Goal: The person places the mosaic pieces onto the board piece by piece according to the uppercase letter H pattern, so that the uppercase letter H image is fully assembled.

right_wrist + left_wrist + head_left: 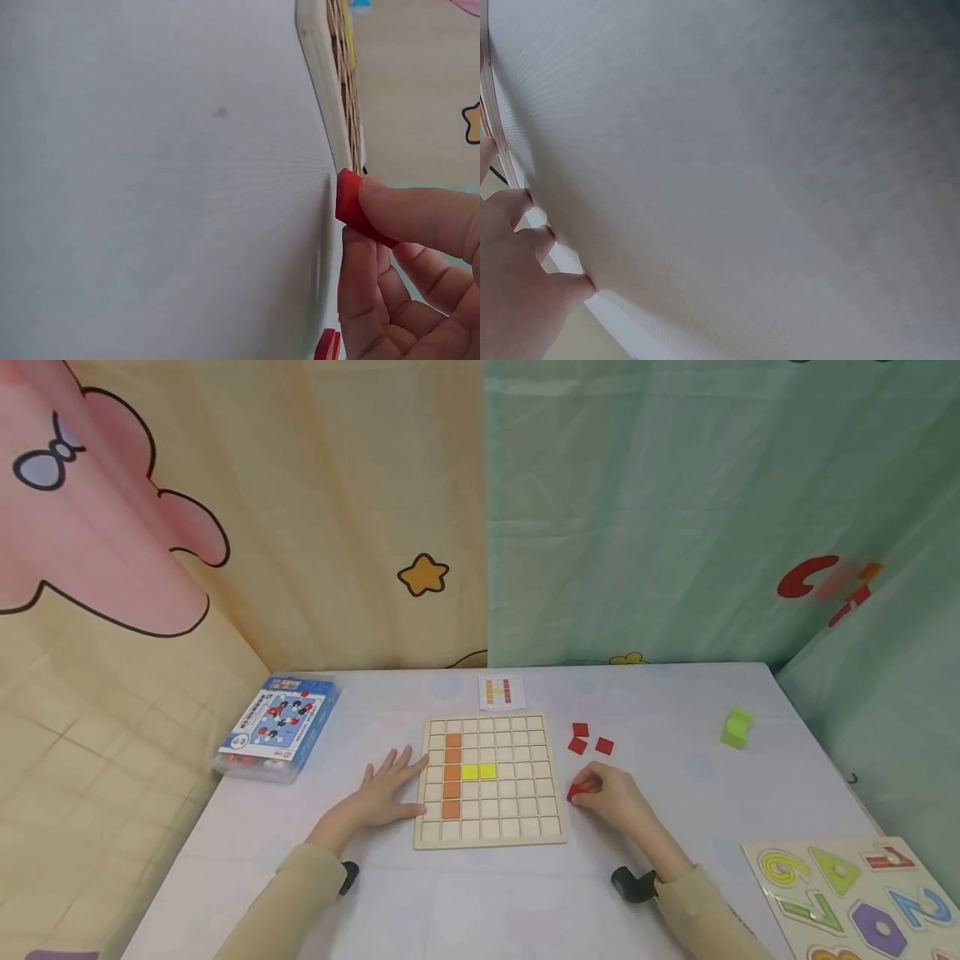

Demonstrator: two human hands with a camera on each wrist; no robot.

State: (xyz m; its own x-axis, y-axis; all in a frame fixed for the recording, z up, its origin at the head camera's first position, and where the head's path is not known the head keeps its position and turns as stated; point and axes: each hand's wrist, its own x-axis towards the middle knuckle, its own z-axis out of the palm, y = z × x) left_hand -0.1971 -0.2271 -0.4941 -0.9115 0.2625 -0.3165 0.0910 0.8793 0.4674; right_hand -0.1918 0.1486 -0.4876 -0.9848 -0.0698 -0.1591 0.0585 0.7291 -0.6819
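A square wooden grid board (517, 830) lies mid-table. Several orange tiles (452, 790) stand in one of its left columns, and two yellow tiles (478, 772) sit side by side to their right. My left hand (381, 793) has its fingers spread, with thumb and index finger touching the board's left edge. Between thumb and fingers my right hand (611, 797) pinches a red square tile (351, 201), just off the board's right edge. Three loose red tiles (577, 745) lie on the table beyond that hand.
A small pattern card (502, 692) lies behind the board. At the back left is a blue boxed set (281, 722). Green blocks (737, 728) stand at the right. A number-and-shape puzzle board (847, 893) occupies the front right corner.
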